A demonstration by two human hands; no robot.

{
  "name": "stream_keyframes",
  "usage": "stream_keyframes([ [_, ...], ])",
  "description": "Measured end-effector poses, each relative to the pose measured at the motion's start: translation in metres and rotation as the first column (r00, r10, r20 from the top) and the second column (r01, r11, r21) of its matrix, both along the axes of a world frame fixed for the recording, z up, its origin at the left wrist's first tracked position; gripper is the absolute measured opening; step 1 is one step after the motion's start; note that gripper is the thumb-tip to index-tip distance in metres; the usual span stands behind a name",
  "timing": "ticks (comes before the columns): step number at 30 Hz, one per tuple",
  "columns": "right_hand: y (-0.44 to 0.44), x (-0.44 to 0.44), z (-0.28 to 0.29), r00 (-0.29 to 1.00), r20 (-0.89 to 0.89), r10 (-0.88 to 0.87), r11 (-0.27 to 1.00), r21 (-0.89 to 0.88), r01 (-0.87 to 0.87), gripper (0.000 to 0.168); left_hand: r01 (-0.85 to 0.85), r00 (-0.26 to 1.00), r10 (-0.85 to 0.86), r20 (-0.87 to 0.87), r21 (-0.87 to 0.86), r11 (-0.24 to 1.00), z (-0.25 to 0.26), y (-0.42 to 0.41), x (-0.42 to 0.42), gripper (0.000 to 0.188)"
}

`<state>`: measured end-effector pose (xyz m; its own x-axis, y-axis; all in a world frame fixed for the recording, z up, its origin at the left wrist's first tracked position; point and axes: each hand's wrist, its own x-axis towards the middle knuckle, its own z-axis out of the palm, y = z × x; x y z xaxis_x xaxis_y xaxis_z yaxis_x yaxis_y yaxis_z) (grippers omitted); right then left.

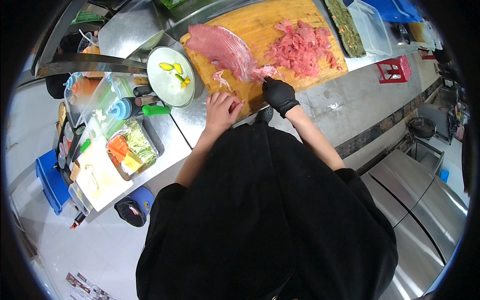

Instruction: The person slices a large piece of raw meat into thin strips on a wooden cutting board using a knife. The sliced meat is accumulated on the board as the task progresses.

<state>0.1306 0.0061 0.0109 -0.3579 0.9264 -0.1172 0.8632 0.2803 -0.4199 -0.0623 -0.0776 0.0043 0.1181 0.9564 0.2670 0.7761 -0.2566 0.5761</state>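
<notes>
A wooden cutting board point(221, 17) lies before me, bearing a large pink fillet point(221, 48), apparently fish, with a ridged surface. My right hand point(278, 93), in a black glove, is closed at the fillet's pale near end point(267, 72); whatever lies inside its fingers is hidden. Bare and curled, my left hand point(223, 110) rests at the board's near left edge. Something small and reddish shows between its thumb and fingers, too unclear to name. Above it lies a pale scrap of trimming point(221, 79). A heap of shredded pink flesh point(302, 48) covers the board's right part.
Left of the board, a white bowl point(165, 84) contains yellow and green pieces. Beyond are a green handle point(155, 110), a blue-capped squeeze bottle point(122, 108), a vegetable tray point(153, 155) and a white board point(107, 187). A clear container point(369, 28) stands right; a red stool point(393, 70) is on the floor.
</notes>
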Motion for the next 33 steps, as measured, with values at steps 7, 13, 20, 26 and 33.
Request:
stream_keyframes([
  [7,-0.045,-0.027,0.012,0.991,-0.088,-0.097,0.992,-0.093,0.089,0.026,0.024,0.998,-0.023,0.062,-0.012,1.000,-0.003,0.003,-0.006,0.011],
  [13,-0.058,-0.035,0.021,0.992,-0.046,-0.119,0.938,-0.333,0.097,0.033,0.073,0.989,-0.073,0.126,0.003,0.997,0.004,-0.006,-0.015,0.019],
  [20,-0.054,-0.042,0.020,0.986,-0.060,-0.158,0.910,-0.397,0.122,0.037,0.019,0.997,-0.014,0.078,-0.065,0.998,0.003,-0.002,-0.009,0.026],
  [26,-0.051,-0.037,0.015,0.984,-0.054,-0.171,0.880,-0.458,0.128,0.037,-0.042,0.994,0.054,0.094,-0.126,0.991,0.008,-0.005,-0.002,0.028],
  [33,-0.052,-0.040,0.006,0.974,-0.191,-0.122,0.897,-0.441,0.026,0.035,-0.082,0.993,0.093,0.076,-0.137,0.987,0.007,-0.009,0.001,0.026],
])
